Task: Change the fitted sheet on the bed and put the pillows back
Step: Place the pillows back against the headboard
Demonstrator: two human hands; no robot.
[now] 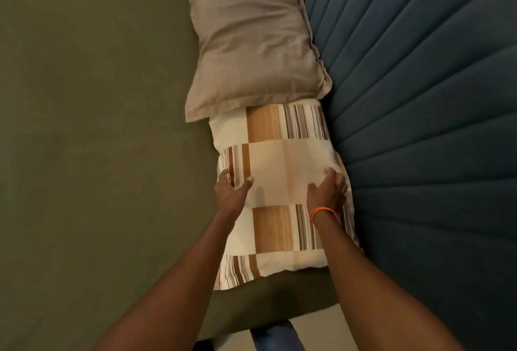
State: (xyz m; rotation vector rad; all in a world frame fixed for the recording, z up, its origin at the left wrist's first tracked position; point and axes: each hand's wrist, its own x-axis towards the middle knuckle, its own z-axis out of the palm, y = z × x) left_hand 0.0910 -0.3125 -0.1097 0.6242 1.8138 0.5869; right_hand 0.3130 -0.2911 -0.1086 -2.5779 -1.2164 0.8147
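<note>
From the head cam, both hands are down flat on the striped pillow point(279, 182), which lies on the olive fitted sheet point(98, 126) right against the blue headboard point(419, 98). Left hand point(232, 192) has fingers spread at its left edge, right hand point(327, 189) presses near the headboard side. The plain beige pillow point(251, 42) overlaps its far end.

cream pillow point(279, 182) with brown striped blocks under both hands, plain taupe pillow point(251, 42) beyond them, olive-green sheet point(98, 126) left, blue channelled headboard point(419, 98) right, orange wristband point(324, 213)
</note>
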